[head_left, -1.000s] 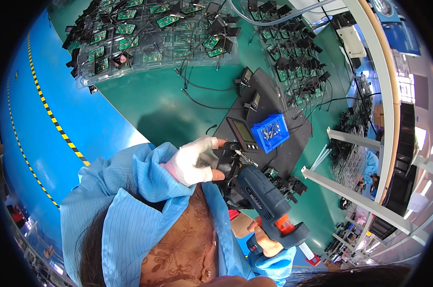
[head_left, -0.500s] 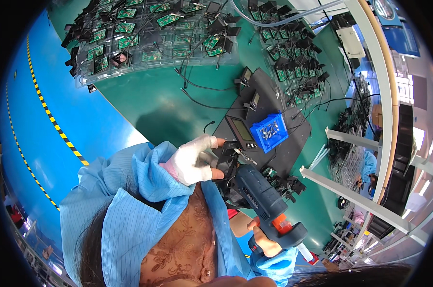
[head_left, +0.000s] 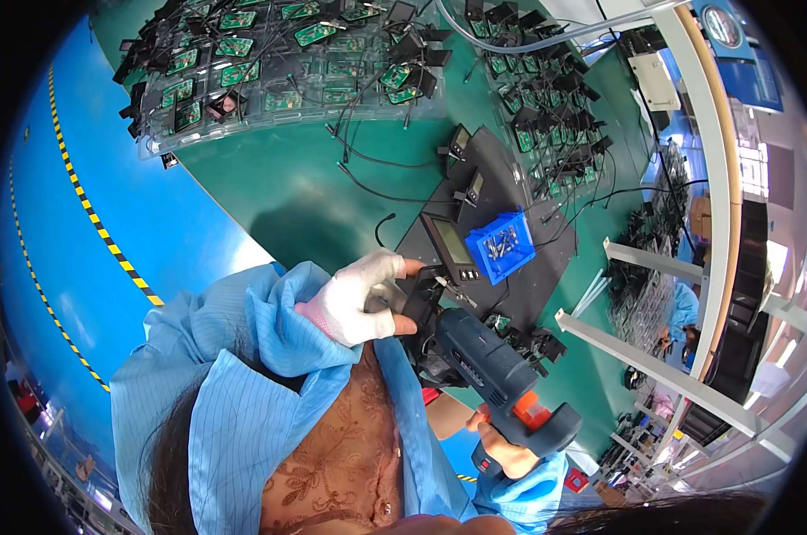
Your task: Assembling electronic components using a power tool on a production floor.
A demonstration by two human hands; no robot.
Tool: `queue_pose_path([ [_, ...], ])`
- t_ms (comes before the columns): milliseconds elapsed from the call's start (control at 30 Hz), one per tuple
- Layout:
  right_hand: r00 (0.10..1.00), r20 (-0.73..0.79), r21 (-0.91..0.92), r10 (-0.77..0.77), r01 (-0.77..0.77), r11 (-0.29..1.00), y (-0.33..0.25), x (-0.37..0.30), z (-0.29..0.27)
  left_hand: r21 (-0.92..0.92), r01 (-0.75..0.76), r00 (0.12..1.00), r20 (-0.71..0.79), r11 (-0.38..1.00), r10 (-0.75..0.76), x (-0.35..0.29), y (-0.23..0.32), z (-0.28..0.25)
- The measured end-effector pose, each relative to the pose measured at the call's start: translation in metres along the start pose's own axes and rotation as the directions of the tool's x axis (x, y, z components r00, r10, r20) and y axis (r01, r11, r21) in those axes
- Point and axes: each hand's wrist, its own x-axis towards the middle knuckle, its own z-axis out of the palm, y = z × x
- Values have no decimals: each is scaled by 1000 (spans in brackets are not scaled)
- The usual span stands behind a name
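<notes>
My left hand [head_left: 363, 299], in a white fingerless glove, pinches a black plastic part [head_left: 421, 303] between thumb and forefinger. Its lower side is dark and hard to make out. My right hand [head_left: 503, 450] is wrapped round the grip of a dark blue-grey pistol-grip power tool [head_left: 485, 355] with an orange section near its rear. The tool's nose points up and left at the black part; whether they touch I cannot tell. Just beyond lie a small display unit [head_left: 454, 241] with buttons and a blue bin [head_left: 501, 248] of small silver metal parts.
A black mat [head_left: 546, 267] lies on the green table [head_left: 287, 178]. Two smaller display units with cables sit at its far side. Clear trays [head_left: 278, 111] of green circuit boards and black cables stand at the back. A white frame [head_left: 671, 379] rises at right.
The right hand and power tool have shifted slightly; the tool's rear has moved right and up. The left hand keeps its hold, almost still. The pale stick-like shape behind the tool no longer shows.
</notes>
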Motion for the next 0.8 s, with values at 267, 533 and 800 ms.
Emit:
queue_pose_path([
  [267, 954, 213, 524, 210, -293, 800, 13, 7, -10, 45, -20, 1000, -13, 999, 21, -2, -1, -2],
  [533, 875, 328, 923, 355, -377, 76, 38, 17, 12, 313, 55, 991, -137, 948, -13, 11, 5, -15],
  [800, 924, 97, 989, 370, -49, -137, 82, -5, 46, -330, 497, 829, -93, 803, -551, 125, -95, -156],
])
